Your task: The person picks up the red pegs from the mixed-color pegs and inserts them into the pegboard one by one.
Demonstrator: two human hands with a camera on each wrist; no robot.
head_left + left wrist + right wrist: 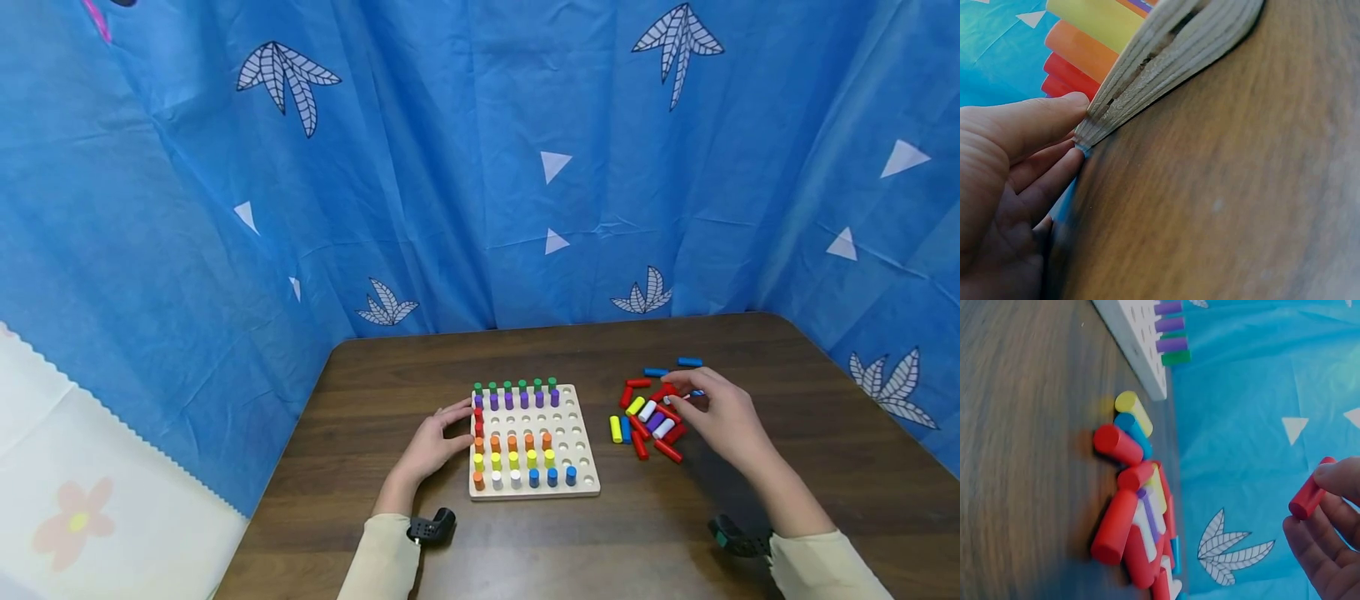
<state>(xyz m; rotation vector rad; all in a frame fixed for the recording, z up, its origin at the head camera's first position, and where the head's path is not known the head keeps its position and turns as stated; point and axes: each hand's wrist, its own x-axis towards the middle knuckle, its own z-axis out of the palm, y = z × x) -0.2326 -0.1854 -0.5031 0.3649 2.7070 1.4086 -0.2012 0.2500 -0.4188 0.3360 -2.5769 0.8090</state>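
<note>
A pale wooden pegboard (525, 495) lies on the table with coloured pegs upright in its holes. Green pegs (522, 386) stand along the back, then purple, with two red at the left edge; orange and yellow rows follow. The front row mixes orange, white and blue pegs (552, 477). My left hand (427, 450) rests its thumb and fairly straight fingertips against the board's left edge. Above the loose pile to the right, my right hand (720, 412) pinches a red peg (1310, 494) between thumb and fingers, raised off the table in the right wrist view.
Loose red, white, yellow, blue and purple pegs (640, 446) lie heaped right of the board. Two blue pegs (690, 362) lie behind the heap. The brown table (405, 367) ends at a blue curtain (450, 208) at the back and sides.
</note>
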